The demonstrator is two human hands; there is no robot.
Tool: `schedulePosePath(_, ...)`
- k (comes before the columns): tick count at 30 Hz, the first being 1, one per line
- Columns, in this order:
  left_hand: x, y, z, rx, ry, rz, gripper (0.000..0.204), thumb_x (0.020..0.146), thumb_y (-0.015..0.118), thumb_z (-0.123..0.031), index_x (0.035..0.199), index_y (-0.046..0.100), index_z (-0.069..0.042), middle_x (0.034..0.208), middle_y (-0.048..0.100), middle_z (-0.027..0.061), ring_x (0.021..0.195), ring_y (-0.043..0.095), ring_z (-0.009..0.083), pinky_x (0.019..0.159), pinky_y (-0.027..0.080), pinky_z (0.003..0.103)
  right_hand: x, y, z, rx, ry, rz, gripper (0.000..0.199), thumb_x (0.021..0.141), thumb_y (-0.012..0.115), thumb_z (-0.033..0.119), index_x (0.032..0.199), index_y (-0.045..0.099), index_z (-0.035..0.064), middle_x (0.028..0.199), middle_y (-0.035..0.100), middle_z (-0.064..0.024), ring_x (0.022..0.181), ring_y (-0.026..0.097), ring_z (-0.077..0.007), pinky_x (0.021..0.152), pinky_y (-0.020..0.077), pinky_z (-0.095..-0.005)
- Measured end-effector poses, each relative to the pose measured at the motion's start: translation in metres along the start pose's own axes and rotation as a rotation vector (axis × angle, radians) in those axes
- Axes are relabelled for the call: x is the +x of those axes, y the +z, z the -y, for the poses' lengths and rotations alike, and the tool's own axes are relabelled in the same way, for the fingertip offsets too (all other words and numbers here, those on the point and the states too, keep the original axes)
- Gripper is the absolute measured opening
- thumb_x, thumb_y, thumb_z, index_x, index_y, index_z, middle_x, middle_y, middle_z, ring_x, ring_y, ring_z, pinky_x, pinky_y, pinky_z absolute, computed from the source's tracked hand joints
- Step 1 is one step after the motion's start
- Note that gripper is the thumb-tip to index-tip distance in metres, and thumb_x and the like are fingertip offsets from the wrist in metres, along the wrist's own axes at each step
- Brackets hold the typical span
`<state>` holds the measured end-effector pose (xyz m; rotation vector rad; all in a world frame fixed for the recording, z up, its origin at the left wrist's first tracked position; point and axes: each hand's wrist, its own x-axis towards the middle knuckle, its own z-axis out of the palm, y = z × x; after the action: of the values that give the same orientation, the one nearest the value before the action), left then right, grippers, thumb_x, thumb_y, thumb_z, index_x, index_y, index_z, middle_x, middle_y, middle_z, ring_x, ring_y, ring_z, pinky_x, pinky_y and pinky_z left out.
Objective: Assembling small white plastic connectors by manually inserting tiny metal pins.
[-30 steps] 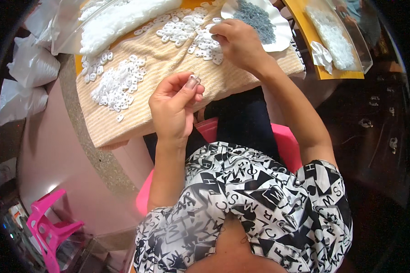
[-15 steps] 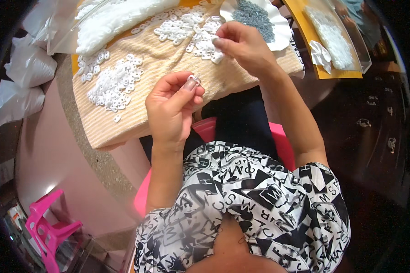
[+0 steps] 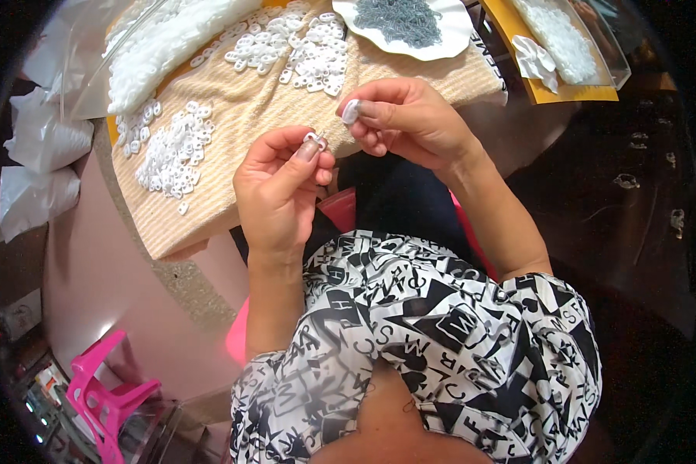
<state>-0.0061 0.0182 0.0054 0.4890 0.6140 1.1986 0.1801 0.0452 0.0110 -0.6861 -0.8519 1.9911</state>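
Above striped cloth's near edge, in right hand, just drawn back from loose white links toward cloth's far side: white piece, pinched. In left hand, gripped narrowly: small white link. Closer together now, not touching; apparently done fetching.

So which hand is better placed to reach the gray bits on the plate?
Probably the right hand: it's nearer the wavy white plate than the left hand. Both pinch small white pieces, though, so neither is free.

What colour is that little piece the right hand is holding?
White. It shows best in the head view, where the right hand pinches the small piece.
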Motion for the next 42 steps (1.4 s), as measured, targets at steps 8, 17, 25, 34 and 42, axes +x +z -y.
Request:
schedulePosePath(8, -0.001, 0.001, 0.002, 0.061, 0.013, -0.026, 0.013, 0.078, 0.054, 0.004, 0.091, 0.054, 0.005, 0.076, 0.058, 0.0137, 0.063, 0.056, 0.0158, 0.056, 0.047, 0.025, -0.002, 0.008, -0.004, -0.130, -0.024, -0.128, 0.019, 0.080, 0.058, 0.010, 0.095, 0.059, -0.0028, 0.075, 0.061, -0.0072, 0.062, 0.056, -0.0092, 0.053, 0.0463, -0.0187)
schedulePosePath(17, -0.004, 0.007, 0.002, 0.171, 0.089, -0.078, 0.013, 0.076, 0.056, 0.005, 0.089, 0.055, 0.005, 0.072, 0.059, 0.0125, 0.056, 0.055, 0.0137, 0.049, 0.045, 0.022, -0.010, 0.027, -0.002, -0.494, -0.162, -0.194, 0.017, 0.076, 0.060, 0.003, 0.092, 0.059, -0.0029, 0.075, 0.059, -0.0017, 0.065, 0.053, -0.0051, 0.058, 0.0440, -0.0185)
schedulePosePath(25, -0.006, 0.008, 0.004, 0.272, 0.132, -0.059, 0.012, 0.075, 0.058, 0.004, 0.087, 0.057, 0.005, 0.068, 0.060, 0.0115, 0.052, 0.054, 0.0111, 0.047, 0.044, 0.020, -0.012, 0.031, -0.004, -0.554, -0.227, -0.190, 0.014, 0.076, 0.060, 0.002, 0.089, 0.058, -0.0036, 0.074, 0.058, -0.0020, 0.068, 0.054, -0.0056, 0.061, 0.0448, -0.0189)
schedulePosePath(34, -0.008, 0.008, 0.005, 0.347, 0.183, -0.060, 0.012, 0.076, 0.058, 0.003, 0.088, 0.057, 0.005, 0.068, 0.061, 0.0105, 0.052, 0.054, 0.0097, 0.046, 0.043, 0.019, -0.013, 0.030, -0.008, -0.673, -0.324, -0.202, 0.013, 0.076, 0.059, 0.001, 0.088, 0.058, -0.0036, 0.075, 0.059, -0.0028, 0.069, 0.054, -0.0065, 0.063, 0.0456, -0.0201)
schedulePosePath(42, -0.010, 0.009, 0.005, 0.385, 0.192, -0.062, 0.013, 0.076, 0.059, 0.002, 0.088, 0.057, 0.005, 0.068, 0.061, 0.0098, 0.053, 0.054, 0.0090, 0.047, 0.042, 0.018, -0.014, 0.032, -0.009, -0.691, -0.321, -0.187, 0.013, 0.076, 0.059, 0.001, 0.089, 0.058, -0.0039, 0.076, 0.061, -0.0060, 0.070, 0.057, -0.0081, 0.062, 0.0475, -0.0209)
